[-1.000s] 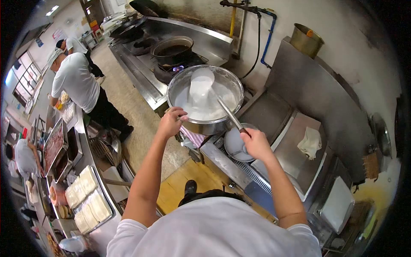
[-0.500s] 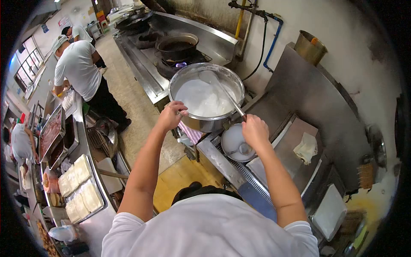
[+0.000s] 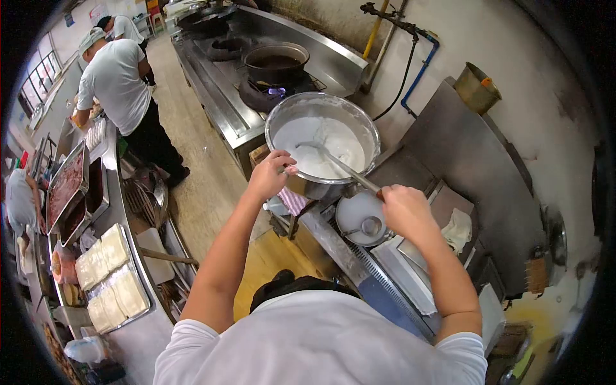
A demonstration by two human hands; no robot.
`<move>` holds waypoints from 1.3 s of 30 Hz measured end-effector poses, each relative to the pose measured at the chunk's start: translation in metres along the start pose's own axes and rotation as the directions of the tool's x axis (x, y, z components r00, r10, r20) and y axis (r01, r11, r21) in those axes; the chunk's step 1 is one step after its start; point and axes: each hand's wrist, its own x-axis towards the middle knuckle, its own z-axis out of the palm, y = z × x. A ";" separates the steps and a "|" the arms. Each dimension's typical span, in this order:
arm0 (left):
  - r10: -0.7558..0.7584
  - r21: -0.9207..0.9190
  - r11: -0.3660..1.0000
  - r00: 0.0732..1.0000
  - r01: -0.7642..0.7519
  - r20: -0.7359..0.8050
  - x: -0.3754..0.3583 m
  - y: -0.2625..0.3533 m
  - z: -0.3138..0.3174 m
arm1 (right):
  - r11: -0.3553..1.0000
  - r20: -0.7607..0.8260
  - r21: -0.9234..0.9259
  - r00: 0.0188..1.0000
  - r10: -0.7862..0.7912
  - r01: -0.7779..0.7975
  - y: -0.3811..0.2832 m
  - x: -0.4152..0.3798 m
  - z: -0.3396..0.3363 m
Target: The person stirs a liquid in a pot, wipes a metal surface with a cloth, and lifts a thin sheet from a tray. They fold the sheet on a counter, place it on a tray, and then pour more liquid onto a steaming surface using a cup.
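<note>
A wide metal pot holds white liquid. My left hand is closed at its near-left rim, with the fingertips partly hidden. My right hand grips the brown end of a long ladle. The ladle slants down over the near-right rim, and its head is partly sunk in the liquid. Below my right wrist, a smaller round pan of whitish liquid has another ladle's round bowl in it. A pink striped cloth hangs under the big pot.
Ahead, a dark pot stands over a lit burner on the steel range. At left, a counter carries a tray of pale dough slabs and trays of reddish-brown filling. Co-workers stand along it.
The ladle's head has moved nearer to me, from the pot's far side towards the middle of the liquid. My right hand has drawn back to the right. The camera view has shifted slightly.
</note>
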 end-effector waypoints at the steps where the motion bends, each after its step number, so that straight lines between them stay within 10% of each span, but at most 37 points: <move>1: 0.006 0.004 1.000 1.000 -0.006 -0.001 0.001 -0.002 0.000 | 1.000 0.041 -0.022 0.999 -0.007 0.008 -0.001 -0.006 -0.014; 11: -0.043 -0.030 0.999 0.998 0.044 0.039 0.001 0.004 -0.004 | 0.984 0.157 -0.089 0.977 -0.142 0.157 -0.031 0.020 -0.102; 28: -0.070 -0.047 0.996 0.997 0.071 0.028 0.000 -0.001 -0.003 | 0.970 0.029 -0.245 1.000 0.005 0.003 -0.026 0.089 0.068; 32: -0.074 -0.055 0.996 0.997 0.075 0.023 0.000 0.000 -0.005 | 0.974 0.349 -0.214 0.937 0.009 0.071 -0.010 0.101 0.001; 36: -0.091 -0.038 0.995 0.995 0.092 0.039 0.001 0.004 -0.006 | 0.988 0.766 -0.152 0.634 0.111 0.010 -0.002 0.152 -0.053; 39: -0.085 -0.024 0.996 0.996 0.086 0.030 0.001 0.002 -0.003 | 0.893 0.727 0.187 0.669 0.154 -0.409 -0.004 0.145 -0.065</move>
